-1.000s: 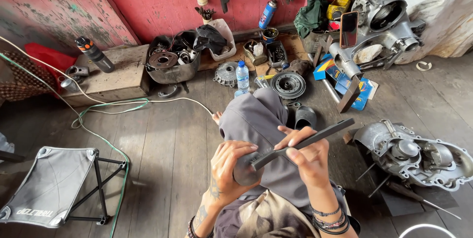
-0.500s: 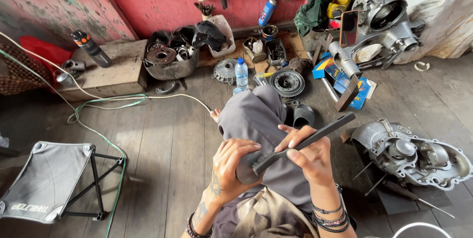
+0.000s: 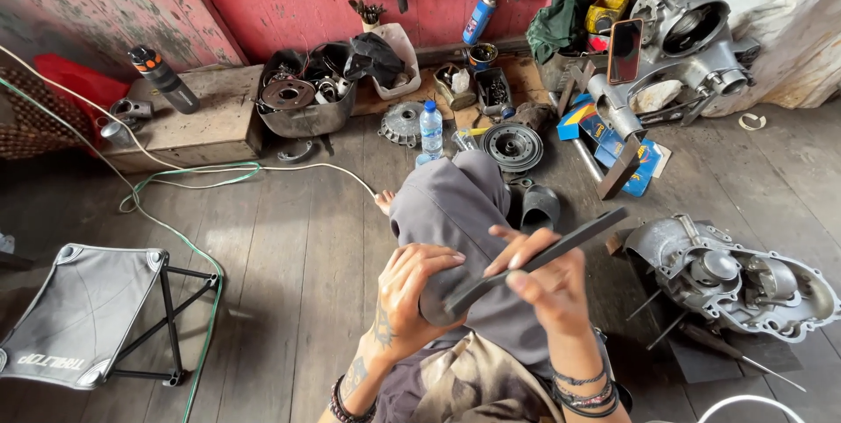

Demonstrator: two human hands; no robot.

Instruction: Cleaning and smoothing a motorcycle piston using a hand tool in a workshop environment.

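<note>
The left hand [image 3: 416, 296] is wrapped around a dark round part [image 3: 442, 299] above the gray knee [image 3: 455, 204]. The right hand [image 3: 547, 278] grips a long flat dark tool [image 3: 561, 248] whose low end lies on that part. Both hands hold just as they did a moment ago; only the view has shifted a bit. A gray engine case [image 3: 736, 278] sits on the wooden floor [image 3: 289, 257] nearby.

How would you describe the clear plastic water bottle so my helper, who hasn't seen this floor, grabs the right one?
Start at the red wall and come down to the wooden floor. The water bottle stands upright just beyond the seated person's grey-trousered knee. It alone is see-through, with a blue cap.
</note>
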